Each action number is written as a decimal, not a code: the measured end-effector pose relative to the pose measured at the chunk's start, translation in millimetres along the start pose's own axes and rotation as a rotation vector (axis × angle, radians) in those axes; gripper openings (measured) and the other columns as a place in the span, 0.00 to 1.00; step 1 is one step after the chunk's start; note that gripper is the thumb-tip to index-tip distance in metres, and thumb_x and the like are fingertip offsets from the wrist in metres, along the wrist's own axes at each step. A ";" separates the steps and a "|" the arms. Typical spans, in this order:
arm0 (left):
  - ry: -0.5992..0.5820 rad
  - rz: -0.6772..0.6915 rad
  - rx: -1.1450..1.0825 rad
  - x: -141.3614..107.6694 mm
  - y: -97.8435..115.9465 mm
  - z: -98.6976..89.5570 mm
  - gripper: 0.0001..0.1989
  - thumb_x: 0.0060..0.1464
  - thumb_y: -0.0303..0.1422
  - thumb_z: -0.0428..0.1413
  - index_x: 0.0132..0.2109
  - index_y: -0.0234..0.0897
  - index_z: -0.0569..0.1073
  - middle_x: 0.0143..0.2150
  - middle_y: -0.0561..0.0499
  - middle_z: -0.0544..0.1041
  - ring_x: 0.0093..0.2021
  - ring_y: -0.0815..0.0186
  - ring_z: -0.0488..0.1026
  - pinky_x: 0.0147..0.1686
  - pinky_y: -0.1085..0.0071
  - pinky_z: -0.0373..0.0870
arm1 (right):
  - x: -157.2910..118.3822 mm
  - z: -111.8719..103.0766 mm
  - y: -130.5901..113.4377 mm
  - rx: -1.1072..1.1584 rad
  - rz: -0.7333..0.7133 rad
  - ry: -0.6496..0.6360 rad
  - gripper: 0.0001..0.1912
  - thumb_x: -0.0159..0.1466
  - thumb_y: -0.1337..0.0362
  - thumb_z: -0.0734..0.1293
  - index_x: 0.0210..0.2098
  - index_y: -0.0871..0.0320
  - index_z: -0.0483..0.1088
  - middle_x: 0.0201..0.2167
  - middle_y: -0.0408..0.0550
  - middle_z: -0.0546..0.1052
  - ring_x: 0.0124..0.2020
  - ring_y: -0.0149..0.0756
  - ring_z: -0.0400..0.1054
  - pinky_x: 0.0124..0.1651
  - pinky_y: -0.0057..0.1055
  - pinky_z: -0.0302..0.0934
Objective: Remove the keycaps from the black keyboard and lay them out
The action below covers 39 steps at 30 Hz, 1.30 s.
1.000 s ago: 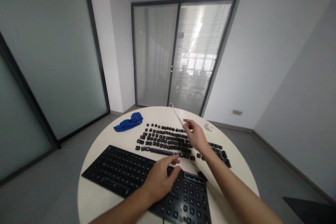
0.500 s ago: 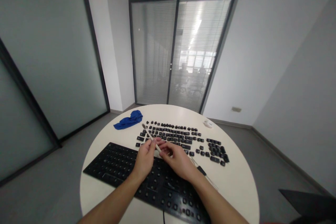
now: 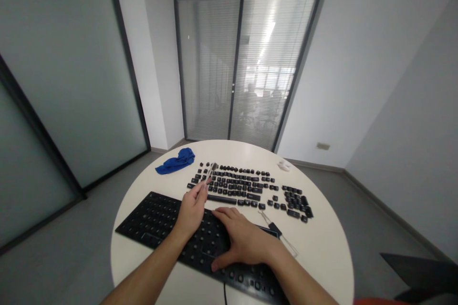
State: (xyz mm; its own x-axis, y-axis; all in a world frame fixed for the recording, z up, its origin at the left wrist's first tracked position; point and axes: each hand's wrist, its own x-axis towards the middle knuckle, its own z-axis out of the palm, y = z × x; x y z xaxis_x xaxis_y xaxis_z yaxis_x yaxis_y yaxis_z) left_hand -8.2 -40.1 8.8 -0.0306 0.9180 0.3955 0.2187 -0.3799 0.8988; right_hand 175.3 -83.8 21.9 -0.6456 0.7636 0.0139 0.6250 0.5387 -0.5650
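My left hand (image 3: pixel 192 207) is closed around a thin, pale-handled brush (image 3: pixel 213 167), its dark head pointing up and away from me. The wrist is over the middle of a black keyboard (image 3: pixel 153 221) with its keycaps off, lying at a slant on the table. My right hand (image 3: pixel 245 236) rests on the keyboard's right half with fingers and thumb spread, holding nothing between them. Beyond both hands, loose black keycaps (image 3: pixel 234 182) lie in rows. A wire keycap puller (image 3: pixel 275 229) with a dark middle lies just right of my right hand.
The round cream table (image 3: pixel 322 257) carries a crumpled blue cloth (image 3: pixel 176 162) at the far left and a small white item (image 3: pixel 284 166) at the far right. A cable (image 3: pixel 225 293) leaves the keyboard's near edge. Something black (image 3: pixel 415 271) juts in at the lower right.
My right hand has let go of the brush and moved down onto the keyboard, opening out. The brush, now in my left hand alone, has swung its head to the right.
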 end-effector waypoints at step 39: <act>-0.452 0.220 0.923 -37.9 12.3 -57.0 0.17 0.64 0.27 0.49 0.50 0.49 0.78 0.44 0.50 0.76 0.45 0.59 0.72 0.42 0.67 0.70 | -35.3 -26.1 30.6 0.047 0.191 0.100 0.33 0.48 0.48 0.77 0.48 0.54 0.68 0.46 0.47 0.73 0.44 0.43 0.67 0.46 0.34 0.60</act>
State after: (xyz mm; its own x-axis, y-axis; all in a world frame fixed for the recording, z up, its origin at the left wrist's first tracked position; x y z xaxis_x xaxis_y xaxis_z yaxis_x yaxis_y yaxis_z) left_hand -60.0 -86.0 15.7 0.4254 0.8687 0.2540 0.8394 -0.4836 0.2480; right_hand 228.7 -85.0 25.7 -0.4689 0.8831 -0.0164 0.7091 0.3654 -0.6030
